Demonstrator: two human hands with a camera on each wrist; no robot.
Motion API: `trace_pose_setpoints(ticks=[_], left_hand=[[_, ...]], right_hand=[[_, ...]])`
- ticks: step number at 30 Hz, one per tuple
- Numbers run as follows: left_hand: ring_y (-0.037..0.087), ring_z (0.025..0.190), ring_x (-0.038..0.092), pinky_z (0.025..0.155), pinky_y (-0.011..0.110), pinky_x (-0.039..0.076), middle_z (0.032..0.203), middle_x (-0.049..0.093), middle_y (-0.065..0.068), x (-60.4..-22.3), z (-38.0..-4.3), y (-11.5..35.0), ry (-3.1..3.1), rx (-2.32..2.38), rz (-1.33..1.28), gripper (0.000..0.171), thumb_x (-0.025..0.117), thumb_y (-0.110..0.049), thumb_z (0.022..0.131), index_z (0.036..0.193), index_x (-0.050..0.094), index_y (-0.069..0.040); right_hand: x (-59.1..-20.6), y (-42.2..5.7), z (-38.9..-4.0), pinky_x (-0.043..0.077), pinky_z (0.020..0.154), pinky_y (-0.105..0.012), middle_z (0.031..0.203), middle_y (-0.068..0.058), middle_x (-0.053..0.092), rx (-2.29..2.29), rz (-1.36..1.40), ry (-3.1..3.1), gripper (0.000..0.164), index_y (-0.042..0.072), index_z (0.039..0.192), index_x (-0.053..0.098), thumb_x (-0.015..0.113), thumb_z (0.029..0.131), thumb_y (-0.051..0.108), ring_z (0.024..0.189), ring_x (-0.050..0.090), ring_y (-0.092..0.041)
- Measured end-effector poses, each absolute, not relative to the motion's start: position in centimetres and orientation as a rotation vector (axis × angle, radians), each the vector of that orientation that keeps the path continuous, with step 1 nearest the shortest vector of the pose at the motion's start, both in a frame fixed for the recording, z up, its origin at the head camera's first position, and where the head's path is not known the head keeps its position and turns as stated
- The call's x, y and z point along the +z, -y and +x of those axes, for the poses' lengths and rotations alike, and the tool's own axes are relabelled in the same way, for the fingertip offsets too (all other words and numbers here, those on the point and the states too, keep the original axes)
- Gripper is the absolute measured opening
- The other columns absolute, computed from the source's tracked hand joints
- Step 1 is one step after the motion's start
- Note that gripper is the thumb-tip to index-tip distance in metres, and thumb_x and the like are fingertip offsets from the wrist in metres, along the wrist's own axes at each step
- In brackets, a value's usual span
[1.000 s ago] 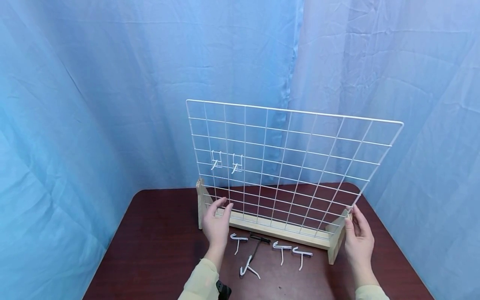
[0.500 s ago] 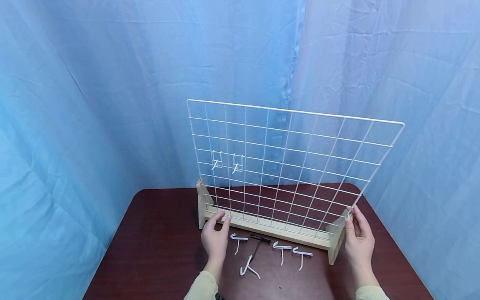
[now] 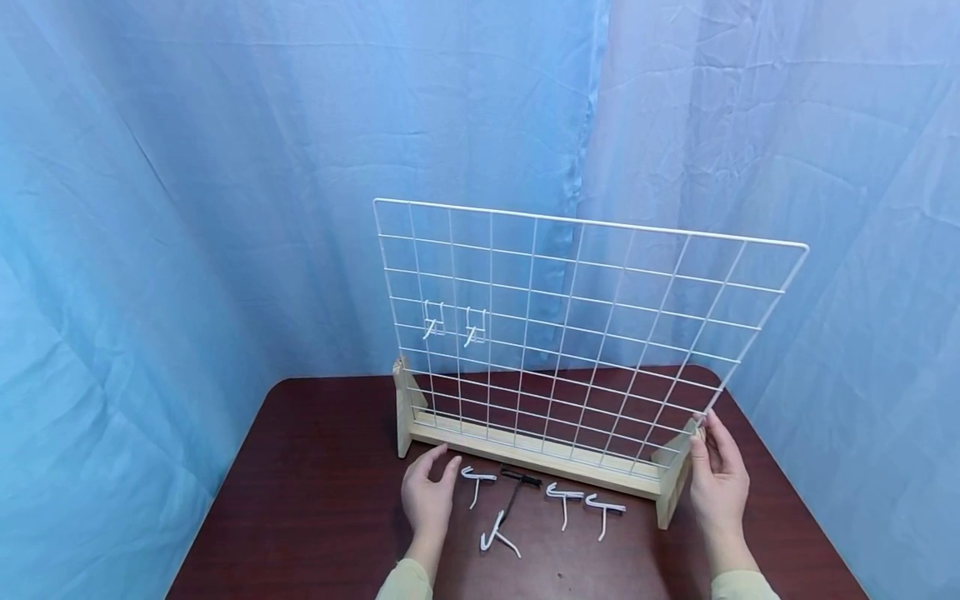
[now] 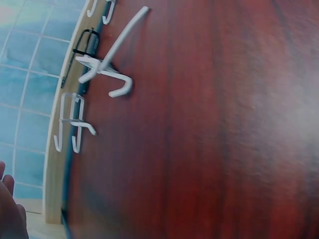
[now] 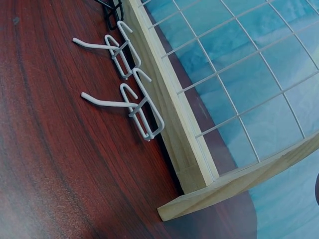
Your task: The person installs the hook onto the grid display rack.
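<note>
My left hand [image 3: 429, 492] hovers low over the table with nothing in it, thumb and fingers apart, just left of a white wire hook [image 3: 478, 477]. In the left wrist view, part of that hand [image 4: 12, 211] shows at the lower left edge. My right hand [image 3: 720, 483] grips the right end of the wooden stand [image 3: 525, 458], thumb in front, its fingertips partly hidden. Upright in the stand is a white wire grid panel [image 3: 536, 217]. Two white hooks hang on its left part, a left one [image 3: 433, 327] and a right one [image 3: 475, 333].
Along the stand's front lie a black hook [image 3: 519, 478] and more white hooks, including a nearer one [image 3: 497, 533] and two at the right, one [image 3: 564, 493] beside another [image 3: 604, 506]. Blue curtains [image 3: 300, 167] enclose the dark red table [image 3: 315, 483].
My left hand has come down and toward me, from in front of the grid's lower left to beside the loose hooks. The right hand stays at the stand's right end.
</note>
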State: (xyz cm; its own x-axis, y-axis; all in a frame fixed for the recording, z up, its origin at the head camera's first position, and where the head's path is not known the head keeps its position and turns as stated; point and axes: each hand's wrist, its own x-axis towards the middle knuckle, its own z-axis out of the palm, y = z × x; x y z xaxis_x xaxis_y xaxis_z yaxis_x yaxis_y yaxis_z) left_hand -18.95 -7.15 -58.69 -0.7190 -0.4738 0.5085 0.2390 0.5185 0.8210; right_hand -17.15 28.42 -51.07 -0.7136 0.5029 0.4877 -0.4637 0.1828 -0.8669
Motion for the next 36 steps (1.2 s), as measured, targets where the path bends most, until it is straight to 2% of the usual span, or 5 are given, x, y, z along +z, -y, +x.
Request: trace_pose_setpoints(ticks=[11, 22, 28, 30, 36], left_hand=[[0.027, 0.093, 0.066, 0.083, 0.040, 0.050, 0.096, 0.075, 0.003, -60.7, -17.9, 7.4, 2.118, -1.212, 0.202, 0.031, 0.088, -0.010, 0.071, 0.100, 0.077, -0.008], [0.024, 0.092, 0.066, 0.085, 0.040, 0.049, 0.095, 0.075, 0.002, -62.2, -17.4, 6.9, 2.197, -1.144, 0.138, 0.035, 0.090, -0.010, 0.066, 0.099, 0.077, -0.009], [0.024, 0.092, 0.066, 0.096, 0.049, 0.044, 0.096, 0.075, 0.002, -62.7, -17.2, 6.7, 2.226, -1.104, 0.082, 0.038, 0.092, -0.011, 0.063, 0.098, 0.077, -0.009], [0.025, 0.092, 0.066, 0.098, 0.054, 0.042, 0.096, 0.075, 0.002, -62.9, -17.1, 6.6, 2.228, -1.083, 0.058, 0.040, 0.092, -0.012, 0.062, 0.099, 0.077, -0.008], [0.026, 0.094, 0.067, 0.097, 0.056, 0.042, 0.100, 0.075, 0.004, -63.5, -17.0, 6.7, 2.242, -1.008, -0.013, 0.046, 0.093, -0.017, 0.060, 0.102, 0.077, -0.006]], right_hand=[[-51.0, -28.5, -17.2, 0.042, 0.095, -0.011, 0.124, 0.016, 0.062, 1.587, -0.052, 1.761, 0.046, -0.002, 0.139, 0.053, 0.052, 0.095, -0.013, 0.116, 0.057, 0.001], [-51.0, -28.4, -17.3, 0.043, 0.095, -0.011, 0.122, 0.015, 0.063, 1.604, -0.046, 1.731, 0.045, -0.005, 0.138, 0.052, 0.052, 0.094, -0.016, 0.114, 0.058, 0.000], [-51.1, -28.4, -17.4, 0.043, 0.094, -0.011, 0.122, 0.015, 0.063, 1.611, -0.042, 1.722, 0.045, -0.005, 0.138, 0.053, 0.052, 0.094, -0.016, 0.114, 0.058, 0.000], [-51.1, -28.4, -17.3, 0.043, 0.094, -0.011, 0.122, 0.015, 0.063, 1.606, -0.043, 1.726, 0.045, -0.005, 0.138, 0.053, 0.052, 0.094, -0.016, 0.114, 0.058, 0.000], [-51.1, -28.4, -17.2, 0.042, 0.095, -0.011, 0.122, 0.016, 0.062, 1.596, -0.054, 1.737, 0.045, -0.004, 0.138, 0.053, 0.052, 0.094, -0.015, 0.114, 0.057, 0.001]])
